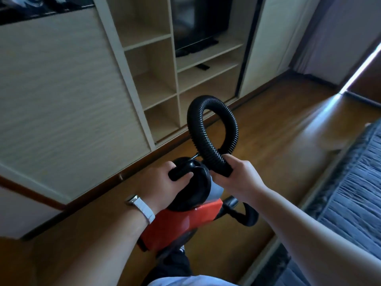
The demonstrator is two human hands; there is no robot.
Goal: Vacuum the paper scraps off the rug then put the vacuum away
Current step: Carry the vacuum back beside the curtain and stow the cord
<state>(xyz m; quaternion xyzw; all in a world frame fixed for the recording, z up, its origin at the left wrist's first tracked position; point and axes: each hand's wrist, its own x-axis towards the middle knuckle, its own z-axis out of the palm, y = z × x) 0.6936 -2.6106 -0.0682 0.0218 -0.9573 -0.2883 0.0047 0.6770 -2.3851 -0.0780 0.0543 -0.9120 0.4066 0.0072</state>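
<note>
The person's left hand (165,178) gripped the black handle of the red vacuum (185,217), carried above the wooden floor (268,131) before open shelves (152,65), while the right hand (237,176) clasped the looped black hose (212,129) by its end.

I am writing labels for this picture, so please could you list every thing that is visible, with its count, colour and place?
vacuum: one, red and black, carried above the floor, bottom centre
hose: one, black, ribbed, looped above the vacuum
shelf unit: one, light wood, open compartments, top centre
television: one, black, on an upper shelf
wood floor: brown, centre and right
rug: one, grey-blue, right edge
watch: one, white strap, left wrist
left hand: grips the vacuum's black handle
right hand: holds the hose end
</note>
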